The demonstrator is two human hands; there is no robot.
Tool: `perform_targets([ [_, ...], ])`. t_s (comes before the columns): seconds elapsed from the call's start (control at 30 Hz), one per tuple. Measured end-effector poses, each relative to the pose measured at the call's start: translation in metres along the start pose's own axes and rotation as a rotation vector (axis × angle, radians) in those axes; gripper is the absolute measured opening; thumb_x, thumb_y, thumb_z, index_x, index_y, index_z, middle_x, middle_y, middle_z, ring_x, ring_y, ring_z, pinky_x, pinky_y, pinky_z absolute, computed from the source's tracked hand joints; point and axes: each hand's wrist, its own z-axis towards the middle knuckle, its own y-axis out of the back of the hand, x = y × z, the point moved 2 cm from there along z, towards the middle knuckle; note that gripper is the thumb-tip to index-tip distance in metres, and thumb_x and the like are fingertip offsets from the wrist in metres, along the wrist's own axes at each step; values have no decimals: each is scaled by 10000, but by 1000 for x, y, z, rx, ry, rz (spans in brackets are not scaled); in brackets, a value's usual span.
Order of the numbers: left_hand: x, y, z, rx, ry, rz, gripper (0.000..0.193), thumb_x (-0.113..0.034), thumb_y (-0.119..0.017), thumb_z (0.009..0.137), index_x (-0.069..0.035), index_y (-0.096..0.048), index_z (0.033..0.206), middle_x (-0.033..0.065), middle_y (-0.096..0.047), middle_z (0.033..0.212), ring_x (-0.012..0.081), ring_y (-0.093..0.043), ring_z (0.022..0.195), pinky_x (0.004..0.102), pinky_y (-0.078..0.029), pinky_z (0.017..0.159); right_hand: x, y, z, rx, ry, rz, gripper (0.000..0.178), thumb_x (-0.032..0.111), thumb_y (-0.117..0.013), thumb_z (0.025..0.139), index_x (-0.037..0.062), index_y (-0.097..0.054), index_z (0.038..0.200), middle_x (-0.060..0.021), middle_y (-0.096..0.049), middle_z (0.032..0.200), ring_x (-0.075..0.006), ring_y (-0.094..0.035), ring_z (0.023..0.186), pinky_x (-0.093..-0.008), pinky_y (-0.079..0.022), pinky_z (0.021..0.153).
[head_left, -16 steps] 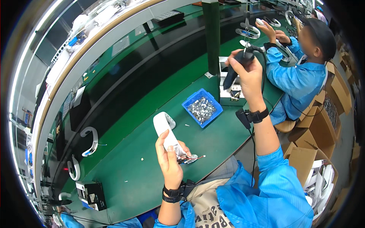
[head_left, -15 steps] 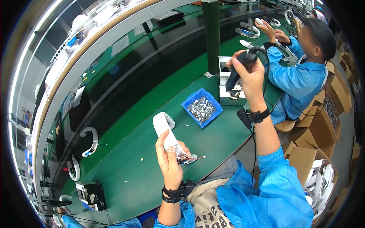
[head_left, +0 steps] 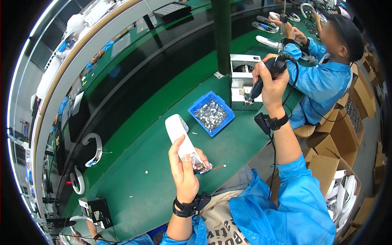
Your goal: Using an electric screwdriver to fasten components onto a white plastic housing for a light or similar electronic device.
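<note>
My right hand (head_left: 272,81) is wrapped around a black electric screwdriver (head_left: 257,87) with a coiled cord at its top. The tool points down, its tip at the front of a silver box-shaped screw feeder (head_left: 241,90); whether the tip touches a screw is too small to tell. In my left hand (head_left: 183,173) is a white curved plastic housing (head_left: 181,134), held tilted above the green table (head_left: 151,196). Bare electronics and a thin red wire (head_left: 216,168) stick out at the housing's lower end, partly hidden by my fingers.
A blue bin (head_left: 211,113) of small metal parts stands between my hands. White curved housings (head_left: 94,150) lie on the left, near a black-and-silver box (head_left: 96,212). On the right sits a co-worker (head_left: 322,69) in blue, beside open cardboard boxes (head_left: 326,171). A dark post (head_left: 221,41) rises behind the bin.
The screwdriver in my right hand has come down to the front of the screw feeder. My left hand still holds the housing, nearly in place. Other people's hands now show at the left.
</note>
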Motion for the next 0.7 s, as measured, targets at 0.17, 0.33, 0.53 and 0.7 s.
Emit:
perform_targets([
  [0.17,3,-2,0,-10,5,-9,479,-258,-463,1127,-74,-334,1551,135,-631,853,197,-636,706,339,-551,669,-1,1,3,-11,25,45,127,14,-674,986,18,-581,1072,-42,-630,791,-109,-610,636,-266,-504,570],
  [0.33,3,-2,-2,-5,-4,-24,473,-259,-461,1128,-81,-335,1548,137,-629,862,197,-635,707,343,-552,666,-9,-5,2,48,4,4,105,19,-675,993,24,-576,1028,-27,-612,745,-94,-578,586,-247,-471,550],
  [0.53,1,1,-2,-42,-19,-24,438,-244,-438,1132,-77,-359,1529,126,-633,858,187,-638,712,336,-551,663,1,-9,0,40,-108,-49,104,45,-668,1011,37,-566,991,-22,-585,695,-89,-550,544,-248,-438,525],
  [0.7,-3,2,-3,-41,-10,-18,412,-214,-394,1134,-70,-371,1520,119,-634,849,174,-631,706,323,-547,658,35,-24,-11,23,-141,89,102,76,-634,1013,38,-540,1013,-64,-562,705,-141,-545,543,-284,-448,515],
])
